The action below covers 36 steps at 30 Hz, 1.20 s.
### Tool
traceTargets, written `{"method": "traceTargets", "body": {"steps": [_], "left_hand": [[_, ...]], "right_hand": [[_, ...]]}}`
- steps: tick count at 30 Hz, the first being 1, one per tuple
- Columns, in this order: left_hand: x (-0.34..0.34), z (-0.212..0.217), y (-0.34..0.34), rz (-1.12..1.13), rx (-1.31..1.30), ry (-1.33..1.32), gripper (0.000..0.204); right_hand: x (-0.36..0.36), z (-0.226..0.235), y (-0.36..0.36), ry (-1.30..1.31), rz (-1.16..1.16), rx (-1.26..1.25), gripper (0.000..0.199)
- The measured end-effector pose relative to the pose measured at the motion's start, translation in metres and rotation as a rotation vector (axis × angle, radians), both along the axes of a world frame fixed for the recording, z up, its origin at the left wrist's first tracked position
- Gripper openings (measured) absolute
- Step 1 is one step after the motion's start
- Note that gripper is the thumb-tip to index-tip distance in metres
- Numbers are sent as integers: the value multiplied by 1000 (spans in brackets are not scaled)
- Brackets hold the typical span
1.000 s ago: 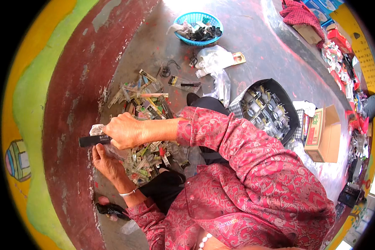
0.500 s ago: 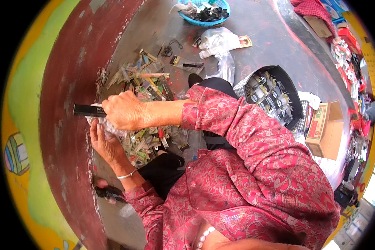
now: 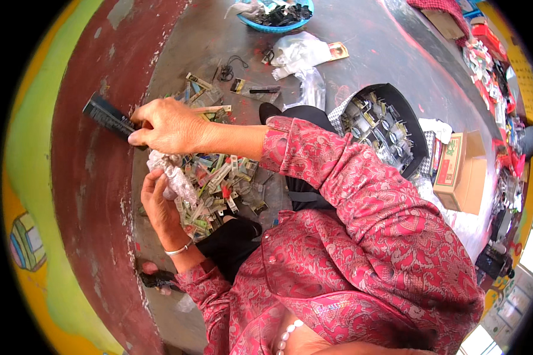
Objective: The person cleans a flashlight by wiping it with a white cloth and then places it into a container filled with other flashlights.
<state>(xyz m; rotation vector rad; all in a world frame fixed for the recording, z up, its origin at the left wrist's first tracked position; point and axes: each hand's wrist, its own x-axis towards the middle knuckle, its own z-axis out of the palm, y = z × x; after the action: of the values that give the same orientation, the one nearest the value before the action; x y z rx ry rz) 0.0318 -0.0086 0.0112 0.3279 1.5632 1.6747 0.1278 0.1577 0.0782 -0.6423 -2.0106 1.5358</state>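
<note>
My right hand (image 3: 172,127) grips one end of a long, narrow black box (image 3: 106,115) with pale print, which points up and left over the dark red wall band. Just below it, my left hand (image 3: 161,208) pinches a crumpled whitish cloth (image 3: 176,180) between thumb and fingers. Cloth and box look apart. Beneath both hands lies a loose heap of small clear packets and slim cards (image 3: 222,180), partly hidden by my right wrist and the cloth.
A blue basket (image 3: 272,26) of dark pieces stands at the far side, near a white plastic bag (image 3: 299,53) and a flat clear packet (image 3: 254,90). To the right are a black bin (image 3: 417,133) full of small packages and an open cardboard box (image 3: 468,177). The red-painted wall (image 3: 89,225) borders the left.
My right hand has risen and drawn the black box up off the cloth, tilting its outer end upward. My left hand and the cloth have moved slightly right and down.
</note>
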Motion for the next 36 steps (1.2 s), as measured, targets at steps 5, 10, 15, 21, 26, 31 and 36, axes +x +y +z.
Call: {"method": "traceTargets", "body": {"steps": [5, 10, 15, 21, 26, 31, 36], "left_hand": [[-12, -18, -2, 113, 3, -120, 16], [-14, -12, -6, 191, 27, -163, 17], [-16, -12, -10, 237, 56, -246, 18], [-9, -9, -14, 255, -53, -255, 21], [-8, -17, -15, 265, -57, -315, 18], [-10, -18, -7, 241, -106, -372, 23], [-11, -29, -5, 271, -120, -409, 22]], "right_hand": [[22, 22, 42, -6, 137, 79, 40], [76, 0, 152, 34, 118, 158, 37], [127, -78, 189, -250, -81, 188, 38], [131, -244, 218, -519, -59, 639, 33], [147, -344, 215, -1025, -73, 597, 24], [156, -382, 207, -1102, -160, 579, 15], [143, -395, 215, -940, -76, 789, 8]]}}
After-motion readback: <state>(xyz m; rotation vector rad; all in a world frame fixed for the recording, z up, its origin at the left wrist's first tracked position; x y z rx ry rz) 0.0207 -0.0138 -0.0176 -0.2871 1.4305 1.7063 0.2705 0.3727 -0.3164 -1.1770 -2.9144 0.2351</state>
